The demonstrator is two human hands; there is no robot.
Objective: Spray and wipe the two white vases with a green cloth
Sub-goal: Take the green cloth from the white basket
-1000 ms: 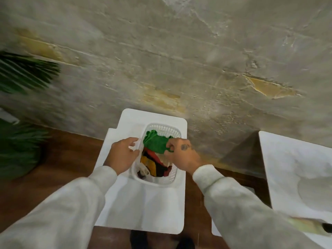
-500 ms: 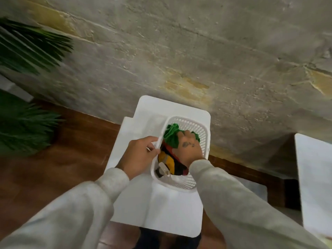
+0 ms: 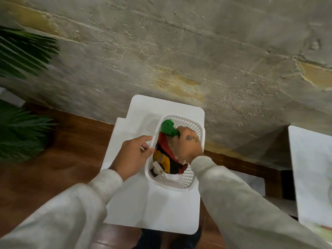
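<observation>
Head view, right hand (image 3: 186, 146): reaching into basket (image 3: 179, 186), fingers pinching green cloth (image 3: 168, 129) by the far rim.
Left hand (image 3: 133, 157): gripping basket's left rim.
Basket: sitting on white stand (image 3: 152, 209), which is nearing the wall (image 3: 179, 51).
Plant (image 3: 21, 133): standing well apart, left.

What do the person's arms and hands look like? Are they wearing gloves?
No gloves: both hands are bare. The left hand and the right hand come out of long, pale grey sleeves that look soft, with snug cuffs at the wrists. The right hand has a small dark marking on its back, like a little tattoo.
</observation>
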